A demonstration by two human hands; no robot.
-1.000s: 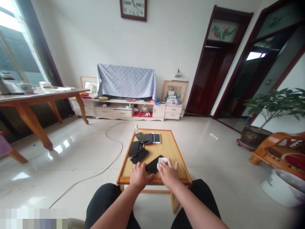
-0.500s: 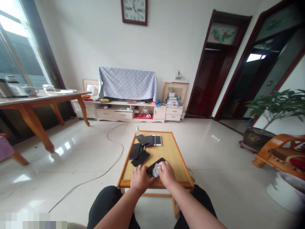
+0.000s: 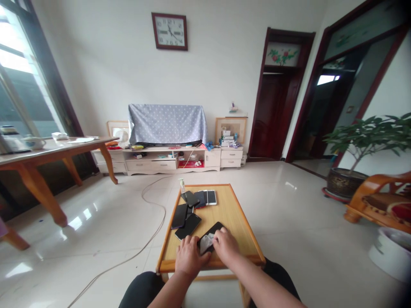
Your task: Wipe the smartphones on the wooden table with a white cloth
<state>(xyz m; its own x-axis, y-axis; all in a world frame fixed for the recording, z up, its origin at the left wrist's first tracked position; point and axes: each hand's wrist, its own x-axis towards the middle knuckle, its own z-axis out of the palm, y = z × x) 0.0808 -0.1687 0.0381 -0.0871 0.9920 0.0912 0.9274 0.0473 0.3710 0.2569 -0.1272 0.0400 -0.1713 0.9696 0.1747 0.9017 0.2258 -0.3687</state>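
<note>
A black phone [image 3: 216,227] lies screen-up near the front edge of a small wooden table [image 3: 235,217]. My left hand [image 3: 187,258] rests on the phone's near left end, fingers curled against it. My right hand [image 3: 225,245] presses a small white cloth [image 3: 206,243] onto the phone's screen, fingers bent over the cloth. Several more phones [image 3: 191,209] lie in a loose group on the table's far left part, one with a pale screen [image 3: 211,197].
A small clear bottle [image 3: 182,185] stands at the table's far left corner. A cable [image 3: 150,231] runs across the shiny floor to the left. A long wooden table [image 3: 48,149] is at left, a potted plant [image 3: 356,149] and wooden chair [image 3: 379,201] at right.
My right hand has slid the white cloth back along the phone toward me, its fingers going from spread flat to bent. The view has tilted up slightly.
</note>
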